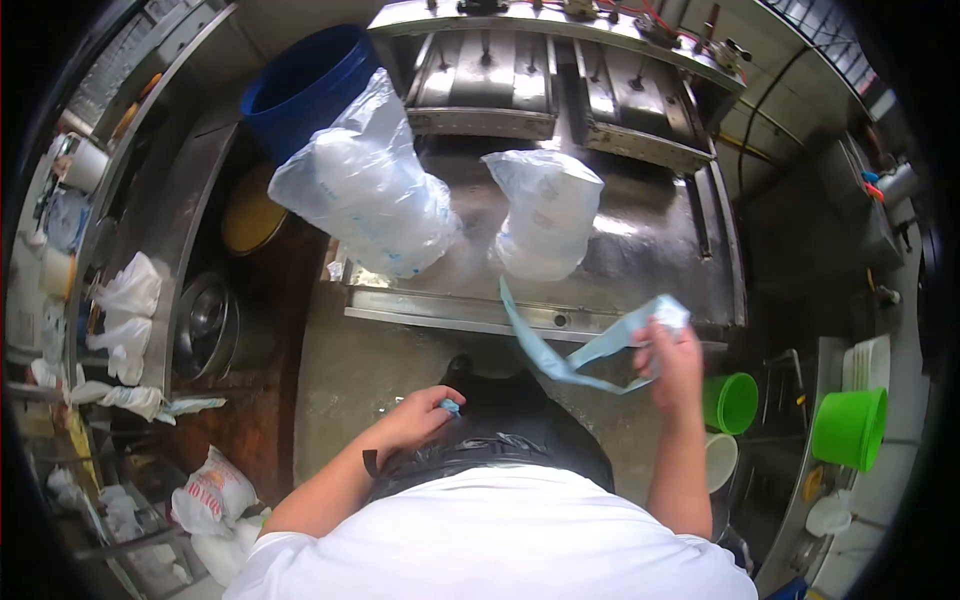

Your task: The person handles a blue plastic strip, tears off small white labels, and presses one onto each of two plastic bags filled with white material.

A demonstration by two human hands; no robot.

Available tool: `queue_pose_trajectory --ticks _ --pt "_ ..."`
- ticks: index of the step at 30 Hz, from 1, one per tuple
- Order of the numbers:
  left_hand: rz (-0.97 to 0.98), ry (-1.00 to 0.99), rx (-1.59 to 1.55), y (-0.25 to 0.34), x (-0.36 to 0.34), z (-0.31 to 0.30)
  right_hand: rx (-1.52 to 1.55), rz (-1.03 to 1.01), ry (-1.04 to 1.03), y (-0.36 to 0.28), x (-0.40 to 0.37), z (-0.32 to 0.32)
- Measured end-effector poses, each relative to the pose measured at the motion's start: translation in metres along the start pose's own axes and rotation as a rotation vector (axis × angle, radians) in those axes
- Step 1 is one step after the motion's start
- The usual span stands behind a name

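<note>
While the right hand [672, 365] pinches the upper end of a pale-blue plastic strip [575, 355], which trails leftward below the counter's edge, the left hand [420, 415] is closed on a small blue scrap [450, 406] just above a black bag [500, 435]. Beyond, two filled clear bags [365, 185] lie on the steel counter [650, 240], near a blue bucket [305, 85].

- The right hand [668, 362] grips a pale blue plastic strip [590, 350], which loops down and away to the left.
- The left hand [420, 415] pinches a small blue scrap [450, 406] over a black bag [500, 430].
- Two filled clear plastic bags [365, 185] [545, 212] lie on the steel counter [650, 235].
- A blue bucket [305, 85] stands behind the left-side bag.
- Green tubs [848, 425] sit at the right.
</note>
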State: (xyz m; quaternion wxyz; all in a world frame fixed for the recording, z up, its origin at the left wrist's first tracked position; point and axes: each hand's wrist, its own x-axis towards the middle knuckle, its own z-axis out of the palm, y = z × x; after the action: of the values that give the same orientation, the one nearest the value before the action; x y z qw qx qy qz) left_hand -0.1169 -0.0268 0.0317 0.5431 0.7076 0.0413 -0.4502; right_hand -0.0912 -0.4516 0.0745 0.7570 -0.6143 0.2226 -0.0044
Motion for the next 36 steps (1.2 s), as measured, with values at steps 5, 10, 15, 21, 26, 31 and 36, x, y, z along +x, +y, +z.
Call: queue_pose_trajectory --ticks 5,10,15,21,26,31,36 --pt "0.393 0.081 0.67 -0.039 0.045 -0.038 0.118 -0.273 0.454 -0.063 -0.019 -0.069" --pt "0.403 0.424 0.894 -0.032 0.057 -0.085 0.109 -0.277 0.452 -0.04 -0.043 -0.038" --pt "0.519 0.907 0.677 -0.039 0.088 -0.16 0.058 -0.087 0.374 0.008 -0.053 0.018" --pt "0.365 0.827 1.107 -0.071 0.122 -0.225 0.07 -0.036 0.253 0.016 -0.056 0.073" --pt "0.406 0.774 1.163 -0.064 0.111 -0.208 0.001 -0.003 0.177 0.02 -0.056 0.099" --pt "0.203 0.735 1.209 -0.036 0.098 -0.202 -0.042 0.043 0.126 0.024 -0.056 0.124" --pt "0.102 0.868 1.083 -0.052 0.126 -0.217 -0.087 0.072 -0.015 0.029 -0.061 0.142"
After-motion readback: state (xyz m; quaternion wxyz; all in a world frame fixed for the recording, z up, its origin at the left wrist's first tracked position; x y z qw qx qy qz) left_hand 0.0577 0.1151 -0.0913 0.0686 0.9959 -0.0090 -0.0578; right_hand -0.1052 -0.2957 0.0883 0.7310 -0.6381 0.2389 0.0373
